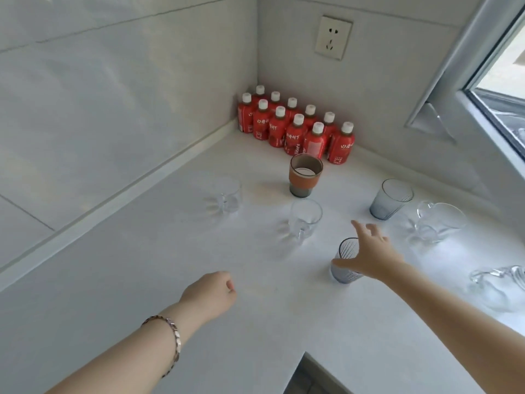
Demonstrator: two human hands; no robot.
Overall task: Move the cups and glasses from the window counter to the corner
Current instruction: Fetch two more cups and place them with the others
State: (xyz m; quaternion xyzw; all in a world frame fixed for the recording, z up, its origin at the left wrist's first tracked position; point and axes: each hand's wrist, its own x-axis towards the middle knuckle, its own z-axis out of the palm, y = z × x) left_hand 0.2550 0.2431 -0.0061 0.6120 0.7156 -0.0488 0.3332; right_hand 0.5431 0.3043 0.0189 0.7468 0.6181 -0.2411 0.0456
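Observation:
A ribbed blue-grey glass [344, 273] stands on the white counter [142, 280]. My right hand [369, 255] is over its right side with fingers spread and the thumb against its wall, not closed around it. My left hand [210, 294] hovers to the left, loosely curled and holding nothing. Nearer the corner stand a tumbler with an orange sleeve [305, 174] and two clear mugs [228, 194] [304, 220]. By the window are another blue-grey glass [390, 199], a clear jug-like mug [440, 220] and a clear glass piece [497, 277].
Several red bottles with white caps [295, 126] fill the corner against the walls. A wall socket [333, 36] is above them. The open window frame [466, 81] juts in at the right. The counter's front edge cuts in at the bottom [306, 356].

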